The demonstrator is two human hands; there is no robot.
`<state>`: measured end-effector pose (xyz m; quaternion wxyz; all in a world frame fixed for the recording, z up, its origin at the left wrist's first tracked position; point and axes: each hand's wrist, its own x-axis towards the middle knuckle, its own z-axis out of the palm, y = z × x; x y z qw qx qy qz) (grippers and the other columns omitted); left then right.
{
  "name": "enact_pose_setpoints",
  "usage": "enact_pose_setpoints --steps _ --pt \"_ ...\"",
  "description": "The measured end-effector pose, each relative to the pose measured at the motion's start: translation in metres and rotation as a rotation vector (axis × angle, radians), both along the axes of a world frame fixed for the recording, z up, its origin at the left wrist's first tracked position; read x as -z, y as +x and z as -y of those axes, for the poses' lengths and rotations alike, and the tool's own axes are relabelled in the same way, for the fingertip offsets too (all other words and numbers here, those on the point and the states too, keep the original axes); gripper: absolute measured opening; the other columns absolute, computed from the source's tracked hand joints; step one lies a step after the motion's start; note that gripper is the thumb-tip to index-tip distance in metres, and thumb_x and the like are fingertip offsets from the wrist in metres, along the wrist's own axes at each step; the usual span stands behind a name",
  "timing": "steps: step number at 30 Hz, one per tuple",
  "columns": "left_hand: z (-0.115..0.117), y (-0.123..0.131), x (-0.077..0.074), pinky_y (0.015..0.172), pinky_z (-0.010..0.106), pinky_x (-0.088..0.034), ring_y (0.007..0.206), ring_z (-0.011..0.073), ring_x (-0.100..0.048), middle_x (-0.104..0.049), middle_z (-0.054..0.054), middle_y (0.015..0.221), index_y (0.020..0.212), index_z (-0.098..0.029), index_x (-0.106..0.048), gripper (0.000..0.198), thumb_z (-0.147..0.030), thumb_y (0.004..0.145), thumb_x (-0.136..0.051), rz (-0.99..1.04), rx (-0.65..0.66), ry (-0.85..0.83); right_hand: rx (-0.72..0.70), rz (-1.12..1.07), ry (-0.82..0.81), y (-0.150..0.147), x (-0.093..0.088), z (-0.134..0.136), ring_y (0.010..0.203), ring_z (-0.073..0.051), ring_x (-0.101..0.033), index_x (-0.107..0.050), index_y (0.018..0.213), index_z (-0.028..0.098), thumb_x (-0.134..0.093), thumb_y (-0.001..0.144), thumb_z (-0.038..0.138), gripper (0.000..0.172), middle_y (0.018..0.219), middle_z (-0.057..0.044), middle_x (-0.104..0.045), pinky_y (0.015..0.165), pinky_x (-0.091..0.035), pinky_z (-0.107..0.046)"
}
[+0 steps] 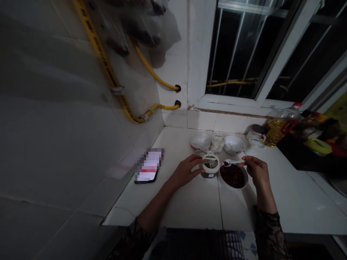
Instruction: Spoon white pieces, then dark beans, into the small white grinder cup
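On the white tiled counter, my left hand point(187, 170) has its fingers round the rim of a small jar point(210, 171) with a pale ring-shaped top; some dark bits show inside. My right hand point(255, 167) pinches the handle of a white spoon point(235, 162), whose tip carries something dark red. The spoon is over the near-left edge region of a bowl point(238, 188) filled with dark red, chunky contents. The jar stands just left of this bowl.
Behind are a patterned bowl point(199, 141), a glass jar point(217, 141), a white bowl point(234, 143) and a clear container point(255, 145). A phone point(149, 167) lies left. An oil bottle point(274, 131) and a black box point(294, 153) stand right.
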<state>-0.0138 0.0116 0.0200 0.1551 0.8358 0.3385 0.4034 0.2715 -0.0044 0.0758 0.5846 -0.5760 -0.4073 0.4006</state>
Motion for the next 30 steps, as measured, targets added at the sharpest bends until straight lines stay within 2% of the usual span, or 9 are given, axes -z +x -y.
enact_pose_setpoints --steps 6,10,12,14,18,20,24,27,30 --pt "-0.002 -0.001 0.002 0.089 0.033 -0.055 0.104 0.0190 -0.064 -0.062 0.008 0.113 0.113 -0.023 -0.064 0.026 -0.039 0.093 -0.058 0.014 0.010 0.049 0.026 0.170 0.230 -0.030 -0.007 0.004 0.035 -0.007 -0.032 -0.066 0.080 0.016 -0.066 0.074 0.053 0.037 0.056 -0.001 -0.067 0.035 -0.023 -0.022" --pt "-0.002 -0.001 0.002 0.089 0.034 -0.055 0.104 0.0202 -0.065 -0.062 0.009 0.113 0.113 -0.022 -0.064 0.027 -0.039 0.093 -0.057 -0.001 0.010 0.065 -0.073 0.667 0.532 -0.047 0.004 0.010 0.057 -0.016 -0.063 -0.068 0.086 0.019 -0.051 0.091 0.036 0.024 0.068 -0.004 -0.072 0.056 -0.048 -0.026" --pt "-0.002 0.000 0.002 0.090 0.034 -0.055 0.105 0.0202 -0.064 -0.062 0.009 0.113 0.113 -0.022 -0.063 0.027 -0.039 0.094 -0.057 -0.002 0.005 0.064 -0.190 0.909 0.679 -0.050 0.009 0.012 0.064 -0.018 -0.068 -0.070 0.088 0.020 -0.048 0.092 0.028 0.023 0.076 -0.006 -0.075 0.063 -0.051 -0.027" --pt "-0.002 0.000 0.002 0.090 0.034 -0.055 0.105 0.0199 -0.064 -0.062 0.009 0.113 0.113 -0.022 -0.063 0.026 -0.039 0.094 -0.056 -0.003 0.004 0.059 -0.195 0.995 0.747 -0.046 0.010 0.014 0.065 -0.018 -0.069 -0.070 0.089 0.020 -0.046 0.093 0.026 0.025 0.080 -0.007 -0.076 0.064 -0.052 -0.027" --pt "-0.002 0.000 0.002 0.090 0.035 -0.055 0.105 0.0199 -0.064 -0.062 0.009 0.114 0.113 -0.022 -0.063 0.026 -0.039 0.094 -0.057 -0.008 0.008 0.054 0.042 0.855 0.608 -0.022 0.001 0.017 0.066 -0.019 -0.069 -0.068 0.089 0.020 -0.049 0.094 0.034 0.024 0.073 -0.004 -0.074 0.067 -0.052 -0.028" --pt "-0.002 0.000 0.002 0.090 0.035 -0.055 0.105 0.0199 -0.064 -0.062 0.009 0.114 0.112 -0.022 -0.063 0.026 -0.039 0.094 -0.057 -0.003 0.004 0.061 0.054 0.812 0.497 -0.006 -0.004 0.017 0.063 -0.019 -0.067 -0.067 0.087 0.020 -0.050 0.093 0.040 0.026 0.067 -0.003 -0.072 0.065 -0.051 -0.028" --pt "-0.001 0.000 0.001 0.089 0.034 -0.055 0.104 0.0194 -0.064 -0.063 0.009 0.113 0.112 -0.021 -0.064 0.026 -0.038 0.093 -0.058 0.012 0.011 0.060 -0.093 0.914 0.260 0.013 -0.007 0.014 0.056 -0.019 -0.064 -0.065 0.084 0.021 -0.047 0.090 0.041 0.028 0.063 -0.002 -0.070 0.060 -0.046 -0.028" --pt "-0.002 0.000 0.001 0.090 0.034 -0.055 0.104 0.0188 -0.065 -0.063 0.008 0.113 0.112 -0.023 -0.064 0.025 -0.038 0.093 -0.059 0.014 0.013 0.031 -0.264 0.991 0.111 0.007 -0.004 0.012 0.058 -0.020 -0.064 -0.064 0.077 0.023 -0.044 0.086 0.039 0.027 0.060 -0.002 -0.069 0.059 -0.044 -0.029" --pt "-0.002 -0.001 0.001 0.090 0.034 -0.055 0.105 0.0189 -0.064 -0.062 0.008 0.114 0.113 -0.024 -0.063 0.025 -0.039 0.093 -0.059 0.017 0.020 0.015 -0.341 0.911 0.037 -0.004 0.000 0.011 0.058 -0.021 -0.063 -0.063 0.075 0.024 -0.042 0.085 0.042 0.029 0.059 -0.002 -0.069 0.060 -0.043 -0.030"
